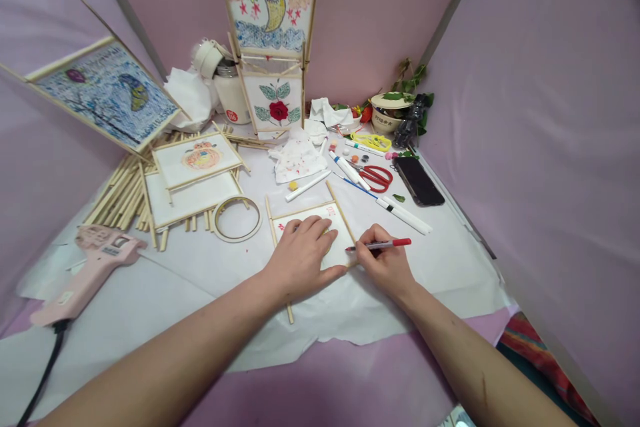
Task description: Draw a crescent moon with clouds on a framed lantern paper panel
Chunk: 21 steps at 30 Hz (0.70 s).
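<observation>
A small white panel [341,240] framed with thin wooden sticks lies flat on the paper-covered table, with red marks near its upper corners. Fingers spread, my left hand [305,253] rests flat across it and hides much of its middle. My right hand [385,265] grips a red pen [385,244] at the panel's right side. The pen's tip is at the white surface, but I cannot tell whether it touches. Just left of the panel lies a roll of tape [217,220].
A pink glue gun [90,273] with a black cord lies left, near a pile of sticks [117,197] and framed drawings [200,157]. Red-handled scissors [377,177], white markers [405,215] and a phone [419,181] lie right. A tall framed picture [277,7] stands behind.
</observation>
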Each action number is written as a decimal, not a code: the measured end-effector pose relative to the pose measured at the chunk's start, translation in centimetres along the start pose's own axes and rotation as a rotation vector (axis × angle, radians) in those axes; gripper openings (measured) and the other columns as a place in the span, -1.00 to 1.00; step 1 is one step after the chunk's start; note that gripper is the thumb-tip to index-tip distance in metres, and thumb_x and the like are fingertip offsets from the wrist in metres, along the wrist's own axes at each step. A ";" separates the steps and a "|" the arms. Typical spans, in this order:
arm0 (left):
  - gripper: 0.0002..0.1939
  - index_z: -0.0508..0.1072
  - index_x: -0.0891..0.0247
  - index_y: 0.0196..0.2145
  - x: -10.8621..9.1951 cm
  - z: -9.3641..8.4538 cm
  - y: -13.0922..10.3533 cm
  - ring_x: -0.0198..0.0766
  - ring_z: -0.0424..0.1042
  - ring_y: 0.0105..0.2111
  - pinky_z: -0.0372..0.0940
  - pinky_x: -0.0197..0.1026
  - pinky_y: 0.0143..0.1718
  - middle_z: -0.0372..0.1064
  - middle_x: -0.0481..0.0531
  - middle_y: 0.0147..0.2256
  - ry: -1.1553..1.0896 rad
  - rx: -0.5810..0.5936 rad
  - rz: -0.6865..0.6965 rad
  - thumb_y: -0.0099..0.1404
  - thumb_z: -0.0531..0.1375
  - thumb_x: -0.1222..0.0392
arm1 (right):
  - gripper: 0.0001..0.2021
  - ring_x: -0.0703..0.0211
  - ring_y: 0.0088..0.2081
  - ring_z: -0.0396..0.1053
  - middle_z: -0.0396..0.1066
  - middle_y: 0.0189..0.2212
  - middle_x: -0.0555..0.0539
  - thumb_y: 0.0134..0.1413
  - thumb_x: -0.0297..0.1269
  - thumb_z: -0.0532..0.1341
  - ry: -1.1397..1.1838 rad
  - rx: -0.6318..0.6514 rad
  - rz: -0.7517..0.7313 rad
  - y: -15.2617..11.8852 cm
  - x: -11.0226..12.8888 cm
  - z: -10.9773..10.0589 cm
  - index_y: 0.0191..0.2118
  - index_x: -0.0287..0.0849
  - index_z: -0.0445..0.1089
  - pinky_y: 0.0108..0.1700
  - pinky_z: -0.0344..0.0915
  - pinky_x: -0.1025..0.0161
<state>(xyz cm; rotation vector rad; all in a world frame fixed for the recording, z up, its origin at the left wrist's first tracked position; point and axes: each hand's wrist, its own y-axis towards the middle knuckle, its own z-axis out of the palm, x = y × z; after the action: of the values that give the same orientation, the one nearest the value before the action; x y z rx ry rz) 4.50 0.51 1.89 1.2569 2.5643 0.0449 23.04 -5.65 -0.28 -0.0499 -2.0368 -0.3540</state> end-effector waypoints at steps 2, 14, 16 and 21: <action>-0.47 0.34 0.19 0.06 0.0 0.0 0.0 0.04 0.13 0.15 0.05 0.11 0.06 0.23 0.13 0.15 -0.008 0.001 -0.002 0.24 0.20 -0.15 | -0.81 0.29 -0.56 0.20 0.13 -0.63 0.12 0.08 -0.33 0.18 0.007 0.009 0.003 0.0 0.0 0.0 -0.50 -0.11 0.17 -0.48 0.14 0.30; -0.49 0.35 0.19 0.04 0.0 -0.2 0.1 0.06 0.12 0.16 0.05 0.13 0.07 0.25 0.13 0.14 -0.016 -0.001 0.003 0.24 0.20 -0.14 | -0.82 0.25 -0.53 0.26 0.20 -0.61 0.10 0.09 -0.30 0.17 -0.009 -0.001 0.019 0.0 0.0 0.0 -0.49 -0.11 0.18 -0.45 0.17 0.29; -0.49 0.35 0.19 0.04 0.0 -0.2 0.1 0.05 0.11 0.17 0.04 0.13 0.07 0.25 0.13 0.14 -0.013 -0.001 0.005 0.24 0.20 -0.14 | -0.82 0.25 -0.53 0.26 0.22 -0.60 0.09 0.09 -0.29 0.17 -0.011 0.003 0.022 -0.1 0.0 0.0 -0.49 -0.11 0.19 -0.46 0.16 0.29; -0.49 0.36 0.19 0.03 0.0 -0.1 0.1 0.06 0.11 0.17 0.04 0.14 0.07 0.25 0.13 0.14 -0.017 -0.010 0.005 0.23 0.21 -0.14 | -0.82 0.26 -0.52 0.26 0.22 -0.61 0.09 0.10 -0.29 0.18 -0.013 -0.001 0.020 -0.1 0.0 0.0 -0.48 -0.11 0.19 -0.45 0.15 0.29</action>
<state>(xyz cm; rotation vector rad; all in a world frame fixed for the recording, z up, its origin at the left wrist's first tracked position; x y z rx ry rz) 4.59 0.59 2.01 1.2553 2.5435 0.0474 22.99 -5.70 -0.27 -0.0732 -2.0481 -0.3435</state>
